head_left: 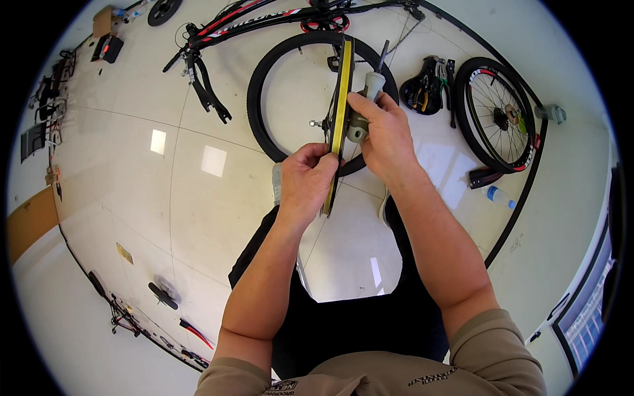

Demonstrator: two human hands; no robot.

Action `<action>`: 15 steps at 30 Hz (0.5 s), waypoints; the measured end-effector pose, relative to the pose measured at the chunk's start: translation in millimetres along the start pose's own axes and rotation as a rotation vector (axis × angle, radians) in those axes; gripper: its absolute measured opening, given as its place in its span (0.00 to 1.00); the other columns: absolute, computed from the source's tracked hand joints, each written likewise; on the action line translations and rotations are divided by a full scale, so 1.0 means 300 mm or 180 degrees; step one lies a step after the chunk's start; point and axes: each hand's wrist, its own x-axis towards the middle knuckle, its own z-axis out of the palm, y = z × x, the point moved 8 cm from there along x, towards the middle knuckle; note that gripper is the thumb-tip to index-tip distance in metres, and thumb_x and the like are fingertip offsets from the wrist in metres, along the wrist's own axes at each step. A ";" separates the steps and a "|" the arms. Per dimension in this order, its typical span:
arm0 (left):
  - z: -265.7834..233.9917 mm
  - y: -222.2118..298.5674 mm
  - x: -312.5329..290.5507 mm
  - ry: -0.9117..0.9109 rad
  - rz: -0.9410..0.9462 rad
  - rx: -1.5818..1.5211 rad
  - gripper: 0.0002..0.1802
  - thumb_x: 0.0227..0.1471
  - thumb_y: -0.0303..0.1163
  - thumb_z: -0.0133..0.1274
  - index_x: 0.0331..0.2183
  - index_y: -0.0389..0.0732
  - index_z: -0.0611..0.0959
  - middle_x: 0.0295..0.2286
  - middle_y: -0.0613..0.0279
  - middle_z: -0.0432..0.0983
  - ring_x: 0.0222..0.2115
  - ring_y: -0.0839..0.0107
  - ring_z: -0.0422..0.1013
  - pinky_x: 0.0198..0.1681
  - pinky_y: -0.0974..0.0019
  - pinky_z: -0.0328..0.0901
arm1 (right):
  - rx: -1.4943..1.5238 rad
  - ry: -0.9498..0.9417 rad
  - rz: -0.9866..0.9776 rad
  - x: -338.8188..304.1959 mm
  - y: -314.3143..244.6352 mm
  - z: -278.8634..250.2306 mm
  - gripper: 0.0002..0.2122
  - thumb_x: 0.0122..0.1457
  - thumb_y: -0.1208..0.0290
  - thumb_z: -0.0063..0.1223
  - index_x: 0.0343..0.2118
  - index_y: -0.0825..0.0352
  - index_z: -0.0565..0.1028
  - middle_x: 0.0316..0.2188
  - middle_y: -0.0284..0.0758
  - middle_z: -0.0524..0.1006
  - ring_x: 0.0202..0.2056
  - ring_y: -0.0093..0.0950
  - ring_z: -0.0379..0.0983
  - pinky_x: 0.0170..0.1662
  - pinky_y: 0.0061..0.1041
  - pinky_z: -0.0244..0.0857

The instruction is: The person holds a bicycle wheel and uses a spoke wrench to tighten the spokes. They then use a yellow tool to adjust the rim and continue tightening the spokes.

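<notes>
Between my hands a bare bicycle wheel (343, 92) stands upright, seen nearly edge-on, with a yellow strip along its rim channel. My left hand (308, 178) is closed on the near part of this rim, thumb and fingers pinching its edge. In my right hand (386, 135) is a screwdriver (374, 83) with a thick grey handle, its metal shaft pointing up and away. The handle's butt end lies close beside the rim; whether it touches cannot be told. A black tyre (259, 125) lies on the floor beyond, partly hidden by the wheel and my hands.
A black-and-red bicycle frame (261, 25) and fork lie at the far side. To the right are a black saddle-shaped tray (422, 92) with tools, a tyred wheel (463, 109) against the wall, and a water bottle (500, 197). Smaller parts (163, 295) lie at the left.
</notes>
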 end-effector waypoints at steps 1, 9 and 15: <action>-0.001 0.005 -0.002 0.0034 0.0036 -0.0039 0.09 0.54 0.27 0.53 0.36 0.32 0.82 0.28 0.60 0.81 0.30 0.78 0.72 0.38 0.73 0.66 | 0.0026 -0.0030 0.0005 -0.001 -0.002 0.003 0.12 0.58 0.76 0.58 0.41 0.73 0.70 0.31 0.37 0.76 0.28 0.26 0.76 0.30 0.28 0.72; -0.006 0.033 -0.008 0.0129 0.0402 0.0174 0.14 0.58 0.35 0.56 0.32 0.32 0.81 0.23 0.63 0.79 0.23 0.81 0.70 0.27 0.74 0.64 | 0.0031 -0.0135 0.0207 -0.003 0.018 0.006 0.12 0.55 0.77 0.60 0.40 0.72 0.71 0.30 0.35 0.76 0.27 0.25 0.74 0.29 0.27 0.69; -0.019 0.064 -0.025 0.0215 0.0356 0.0792 0.14 0.58 0.34 0.52 0.30 0.30 0.81 0.21 0.61 0.79 0.23 0.79 0.73 0.28 0.72 0.66 | 0.0046 -0.0138 0.0422 -0.010 0.038 0.010 0.11 0.54 0.78 0.61 0.38 0.70 0.72 0.30 0.35 0.75 0.29 0.25 0.73 0.31 0.27 0.68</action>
